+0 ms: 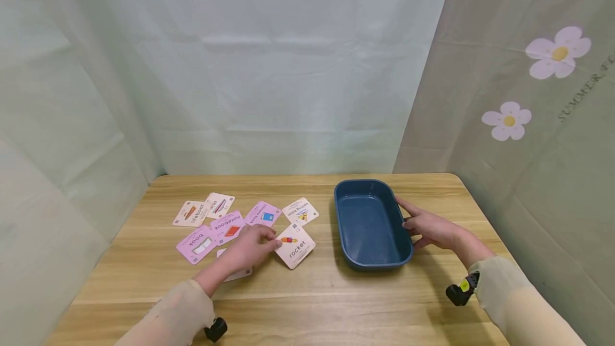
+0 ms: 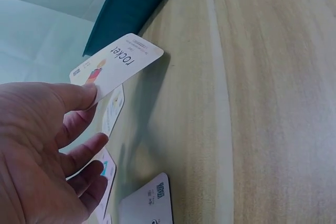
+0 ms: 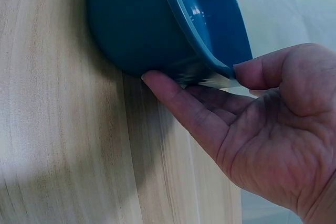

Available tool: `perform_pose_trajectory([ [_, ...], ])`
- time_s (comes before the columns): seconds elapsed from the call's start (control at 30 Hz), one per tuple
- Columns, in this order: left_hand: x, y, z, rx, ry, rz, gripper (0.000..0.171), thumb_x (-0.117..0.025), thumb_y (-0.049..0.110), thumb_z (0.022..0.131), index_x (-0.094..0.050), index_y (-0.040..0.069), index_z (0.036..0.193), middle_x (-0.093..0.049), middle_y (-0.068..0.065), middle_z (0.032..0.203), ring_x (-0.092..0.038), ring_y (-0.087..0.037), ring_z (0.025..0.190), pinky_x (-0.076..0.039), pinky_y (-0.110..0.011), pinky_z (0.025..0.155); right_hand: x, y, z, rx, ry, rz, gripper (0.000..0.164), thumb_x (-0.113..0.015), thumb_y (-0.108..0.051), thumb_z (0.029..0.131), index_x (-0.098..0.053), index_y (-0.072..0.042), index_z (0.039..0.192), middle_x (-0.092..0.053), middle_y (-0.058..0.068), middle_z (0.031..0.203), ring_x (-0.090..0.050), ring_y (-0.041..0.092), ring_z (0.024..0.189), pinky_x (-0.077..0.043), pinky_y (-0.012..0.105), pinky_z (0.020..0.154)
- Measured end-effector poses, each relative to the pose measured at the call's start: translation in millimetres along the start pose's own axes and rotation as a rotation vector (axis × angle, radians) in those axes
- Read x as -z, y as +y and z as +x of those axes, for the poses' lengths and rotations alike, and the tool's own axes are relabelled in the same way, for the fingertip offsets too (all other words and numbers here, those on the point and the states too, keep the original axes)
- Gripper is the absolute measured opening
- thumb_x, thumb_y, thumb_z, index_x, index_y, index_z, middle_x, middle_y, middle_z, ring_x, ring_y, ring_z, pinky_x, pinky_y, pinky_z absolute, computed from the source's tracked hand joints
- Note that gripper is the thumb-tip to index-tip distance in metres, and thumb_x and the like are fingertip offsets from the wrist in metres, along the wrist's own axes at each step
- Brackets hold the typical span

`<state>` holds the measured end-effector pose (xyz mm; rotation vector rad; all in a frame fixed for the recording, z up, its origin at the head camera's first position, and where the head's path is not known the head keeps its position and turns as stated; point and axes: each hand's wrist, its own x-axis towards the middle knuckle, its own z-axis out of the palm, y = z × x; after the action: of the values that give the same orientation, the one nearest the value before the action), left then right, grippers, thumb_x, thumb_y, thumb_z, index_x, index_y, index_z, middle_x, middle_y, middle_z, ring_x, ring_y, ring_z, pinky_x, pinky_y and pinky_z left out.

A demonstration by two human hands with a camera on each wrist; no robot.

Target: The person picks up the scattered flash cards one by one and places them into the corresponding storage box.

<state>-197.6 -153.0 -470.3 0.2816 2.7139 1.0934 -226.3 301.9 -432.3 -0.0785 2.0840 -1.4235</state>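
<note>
The left hand [image 1: 250, 247] pinches a white card [image 1: 295, 250] marked "rocket" between thumb and fingers. In the left wrist view that rocket card [image 2: 118, 61] is raised off the table, its shadow beneath. Around this hand lie pink cards: "notebook" [image 1: 229, 227], "book" [image 1: 197, 244] and "Chinese book" [image 1: 262, 213]. Another card [image 1: 240, 275] is partly hidden under the left wrist. The right hand [image 1: 432, 228] grips the right side of a dark blue plastic tub [image 1: 339, 223], thumb at the rim [image 3: 184, 22] and fingers against the outer wall.
A "sailing boat" card [image 1: 300, 211] lies between the rocket card and the tub. "Lifeboat" [image 1: 190, 214] and "ship" [image 1: 220, 205] cards lie at the back left. The wooden table [image 1: 312, 308] meets hanging curtains [image 1: 288, 68] behind and on both sides.
</note>
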Motion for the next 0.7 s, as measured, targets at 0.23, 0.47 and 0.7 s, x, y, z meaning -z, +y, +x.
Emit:
perform_pose_trajectory([
  [0.23, 5.4, 3.4, 0.2, -0.027, 0.016, -0.027, 0.015, -0.071, 0.028, 0.098, -0.073, 0.014, 0.095, -0.067, -0.008, 0.126, -0.056, -0.03, 0.124, -0.043, -0.052, 0.104, -0.3, 1.1, -0.2, 0.006, -0.01, -0.001, 0.079, -0.041, -0.004, 0.103, 0.004, -0.025, 0.165, -0.017, 0.039, 0.16, -0.045, 0.051, 0.136, -0.057, 0.055, 0.087],
  [0.47, 9.6, 5.6, 2.5, -0.036, 0.038, -0.047, 0.014, -0.071, 0.029, 0.098, -0.072, 0.016, 0.094, -0.068, -0.006, 0.122, -0.057, -0.028, 0.117, -0.048, -0.047, 0.096, 0.4, 0.7, 0.2, 0.002, -0.007, 0.004, 0.079, -0.041, -0.004, 0.103, 0.004, -0.025, 0.165, -0.018, 0.039, 0.16, -0.045, 0.05, 0.136, -0.057, 0.055, 0.086],
  [0.7, 10.5, 5.9, 4.0, -0.044, 0.051, -0.069, 0.014, -0.072, 0.03, 0.097, -0.073, 0.016, 0.097, -0.069, -0.003, 0.116, -0.056, -0.023, 0.107, -0.046, -0.037, 0.079, 0.0, 0.7, -0.2, 0.004, -0.013, 0.01, 0.08, -0.041, -0.004, 0.103, 0.004, -0.025, 0.165, -0.016, 0.039, 0.16, -0.044, 0.052, 0.136, -0.057, 0.056, 0.087],
])
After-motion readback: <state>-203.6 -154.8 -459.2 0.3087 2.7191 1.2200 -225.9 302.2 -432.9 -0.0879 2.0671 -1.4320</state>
